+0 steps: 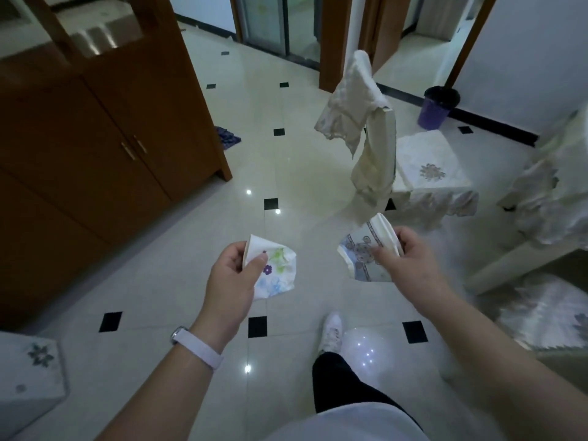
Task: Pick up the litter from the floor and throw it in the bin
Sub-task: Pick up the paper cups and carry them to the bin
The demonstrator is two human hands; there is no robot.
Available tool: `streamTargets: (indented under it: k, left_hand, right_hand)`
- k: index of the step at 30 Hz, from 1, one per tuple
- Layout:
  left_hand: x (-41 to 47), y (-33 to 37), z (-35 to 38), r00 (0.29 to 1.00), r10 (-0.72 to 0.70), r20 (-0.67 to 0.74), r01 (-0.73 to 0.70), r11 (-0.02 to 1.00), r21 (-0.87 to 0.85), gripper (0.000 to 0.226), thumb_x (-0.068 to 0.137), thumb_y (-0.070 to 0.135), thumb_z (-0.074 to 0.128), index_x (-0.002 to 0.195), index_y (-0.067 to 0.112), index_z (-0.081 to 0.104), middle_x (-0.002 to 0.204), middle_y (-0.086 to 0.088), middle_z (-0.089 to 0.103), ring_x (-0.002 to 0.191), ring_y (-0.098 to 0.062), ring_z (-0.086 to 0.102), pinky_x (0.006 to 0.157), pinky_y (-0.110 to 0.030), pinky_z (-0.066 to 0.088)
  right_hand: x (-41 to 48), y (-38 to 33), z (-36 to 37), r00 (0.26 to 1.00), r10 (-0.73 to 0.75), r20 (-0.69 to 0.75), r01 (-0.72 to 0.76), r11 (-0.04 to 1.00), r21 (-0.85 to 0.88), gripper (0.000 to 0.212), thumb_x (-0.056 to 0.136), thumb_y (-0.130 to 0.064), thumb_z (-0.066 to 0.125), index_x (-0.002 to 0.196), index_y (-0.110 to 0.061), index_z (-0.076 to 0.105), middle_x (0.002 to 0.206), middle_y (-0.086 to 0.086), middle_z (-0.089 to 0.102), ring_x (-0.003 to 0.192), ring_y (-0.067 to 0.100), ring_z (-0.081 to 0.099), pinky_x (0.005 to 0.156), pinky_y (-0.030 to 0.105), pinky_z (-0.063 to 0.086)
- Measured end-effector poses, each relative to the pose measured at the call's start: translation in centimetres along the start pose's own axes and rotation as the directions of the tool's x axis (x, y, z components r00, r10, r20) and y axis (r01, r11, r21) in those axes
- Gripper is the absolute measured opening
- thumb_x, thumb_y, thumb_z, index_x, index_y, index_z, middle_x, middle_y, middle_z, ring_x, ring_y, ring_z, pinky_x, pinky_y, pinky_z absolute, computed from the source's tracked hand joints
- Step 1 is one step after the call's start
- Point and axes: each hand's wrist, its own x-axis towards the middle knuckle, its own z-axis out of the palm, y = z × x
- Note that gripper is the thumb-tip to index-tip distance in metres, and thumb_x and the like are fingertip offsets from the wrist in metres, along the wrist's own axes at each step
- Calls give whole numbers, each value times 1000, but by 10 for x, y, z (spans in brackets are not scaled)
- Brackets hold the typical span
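Our left fingers pinch a flowered paper, right fingers a patterned paper; the bin stands well beyond them, so we may drop one.

Single head-worn wide-angle view; faces forward, down; floor close below, stretching ahead.

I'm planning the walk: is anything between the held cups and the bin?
Yes: a cloth-covered chair stands directly between the cup in the right hand and the bin. The floor left of the chair looks open.
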Motion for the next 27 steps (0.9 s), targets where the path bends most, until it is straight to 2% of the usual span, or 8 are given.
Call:
streamTargets:
  k: [5, 9, 13, 15, 19, 22, 24, 27]
  left_hand:
    - [93, 24, 24, 1000, 3, -5, -3, 997, 73, 12, 95, 11, 62, 102, 20, 66, 93, 5, 75, 85, -17, 72, 68, -32, 58]
    - [177, 61, 46, 999, 28, -23, -26, 996, 89, 15, 94, 10, 63, 102, 21, 67, 96, 2, 76, 88, -19, 72, 73, -36, 57]
    - [246, 89, 78, 995, 96, -31, -95, 994, 52, 14, 95, 7, 62, 97, 21, 65, 86, 4, 75, 79, -13, 70, 65, -27, 57]
    - [271, 93, 91, 996, 85, -5, -85, 996, 34, 13, 95, 7, 61, 97, 20, 65, 86, 3, 74, 79, -14, 70, 67, -28, 57]
    - [327, 92, 110, 999, 32, 36, -32, 999, -2, 11, 94, 8, 63, 101, 16, 65, 94, -1, 75, 85, -19, 71, 66, -28, 57]
    - [375, 90, 117, 998, 24, 64, -23, 1000, -19, 11, 94, 8, 63, 102, 15, 66, 95, -1, 76, 85, -15, 71, 67, -26, 57]
    - [413, 89, 119, 996, 14, 90, -10, 999, -40, 12, 94, 7, 62, 101, 16, 67, 94, 2, 76, 84, -13, 71, 68, -26, 57]
    - [475, 89, 123, 991, -7, 132, 17, 997, -72, 10, 94, 8, 62, 100, 15, 67, 94, 0, 76, 85, -15, 71, 67, -26, 55]
  right_hand:
    - [107, -11, 24, 999, 3, 39, -6, 998, 61, 10, 85, -22, 73, 90, -25, 64, 84, 2, 68, 73, 16, 61, 70, 35, 48]
    - [192, -42, 25, 997, -20, 76, 15, 998, 69, 12, 86, -19, 70, 89, -28, 63, 81, -5, 66, 74, 14, 60, 66, 30, 46]
    - [261, -72, 12, 996, -59, 69, 57, 998, 25, 12, 88, -21, 68, 87, -29, 60, 79, -9, 62, 69, 5, 56, 59, 23, 41]
    - [285, -80, 9, 997, -67, 47, 66, 997, 27, 12, 88, -20, 68, 87, -29, 60, 77, -9, 62, 64, 0, 55, 58, 19, 41]
    - [328, -82, 13, 1000, -2, 2, 2, 998, 68, 12, 86, -18, 69, 89, -28, 63, 87, 1, 68, 79, 17, 64, 71, 33, 48]
    - [363, -82, 29, 998, 52, -26, -51, 998, 45, 9, 86, -21, 69, 92, -26, 64, 90, 4, 69, 85, 24, 66, 76, 38, 52]
    - [389, -88, 42, 997, 70, -39, -69, 997, 27, 10, 87, -20, 69, 91, -28, 64, 88, 0, 70, 85, 23, 67, 76, 39, 53]
    - [436, -107, 59, 994, 64, -85, -66, 998, -25, 12, 88, -18, 67, 91, -29, 62, 86, -3, 67, 75, 11, 63, 68, 29, 49]
